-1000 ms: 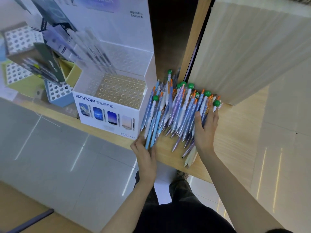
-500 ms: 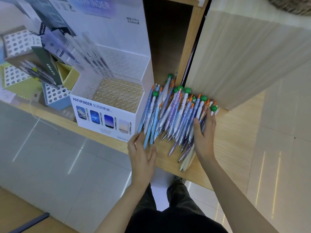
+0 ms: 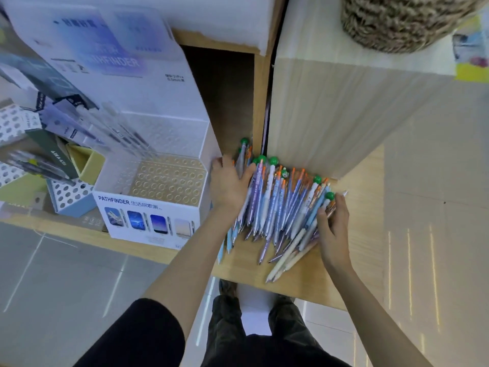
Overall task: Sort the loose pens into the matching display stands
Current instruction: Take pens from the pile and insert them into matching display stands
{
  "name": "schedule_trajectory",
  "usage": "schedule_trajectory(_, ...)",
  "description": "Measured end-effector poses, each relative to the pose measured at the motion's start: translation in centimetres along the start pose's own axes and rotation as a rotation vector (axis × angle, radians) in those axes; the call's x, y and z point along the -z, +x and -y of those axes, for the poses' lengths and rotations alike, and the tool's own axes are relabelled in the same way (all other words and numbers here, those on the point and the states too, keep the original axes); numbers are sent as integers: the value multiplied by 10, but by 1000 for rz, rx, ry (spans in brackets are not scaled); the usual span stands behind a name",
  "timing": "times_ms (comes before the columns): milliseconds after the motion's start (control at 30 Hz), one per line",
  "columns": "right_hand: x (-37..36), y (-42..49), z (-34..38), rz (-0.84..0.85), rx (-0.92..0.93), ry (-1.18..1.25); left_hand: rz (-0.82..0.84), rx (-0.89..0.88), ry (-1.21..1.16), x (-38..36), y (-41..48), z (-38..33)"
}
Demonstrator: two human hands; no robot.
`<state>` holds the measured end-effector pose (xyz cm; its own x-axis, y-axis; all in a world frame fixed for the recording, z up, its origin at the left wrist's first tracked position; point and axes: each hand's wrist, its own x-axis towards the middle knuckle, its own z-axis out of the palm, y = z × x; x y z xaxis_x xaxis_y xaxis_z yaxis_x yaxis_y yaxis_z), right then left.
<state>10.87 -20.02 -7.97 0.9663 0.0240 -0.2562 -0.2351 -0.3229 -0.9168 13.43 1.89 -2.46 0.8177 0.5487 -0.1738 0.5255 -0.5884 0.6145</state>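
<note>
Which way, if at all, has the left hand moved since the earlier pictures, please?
Yes. The left hand moved deeper into the shelf, from the front corner of the PATHFINDER stand along its right side, onto the pens.

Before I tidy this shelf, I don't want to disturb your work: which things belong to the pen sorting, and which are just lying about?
For the job: pens, white stand, dotted holders, left hand and right hand on the pile.
Lying about: woven basket, yellow paper.
</note>
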Motion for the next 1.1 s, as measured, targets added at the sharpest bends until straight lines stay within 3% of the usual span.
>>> schedule_trajectory(133,-8,3,0,33,-52,46,144,13,43,-11,11,1)
schedule_trajectory(300,-34,9,13,13,-11,48,84,-28,-12,-14,-4,15)
schedule_trajectory(500,-51,20,14,-43,67,-180,81,6,-60,-7,-5,16)
schedule_trajectory(633,-31,16,16,15,-3,-18,105,41,-8,-4,-1,10)
schedule_trajectory(800,5,19,15,-10,-4,8,116,63,67,-5,1,8)
schedule_trajectory(1100,28,-22,-2,-64,-165,-108,2,32,-67,-15,-13,4)
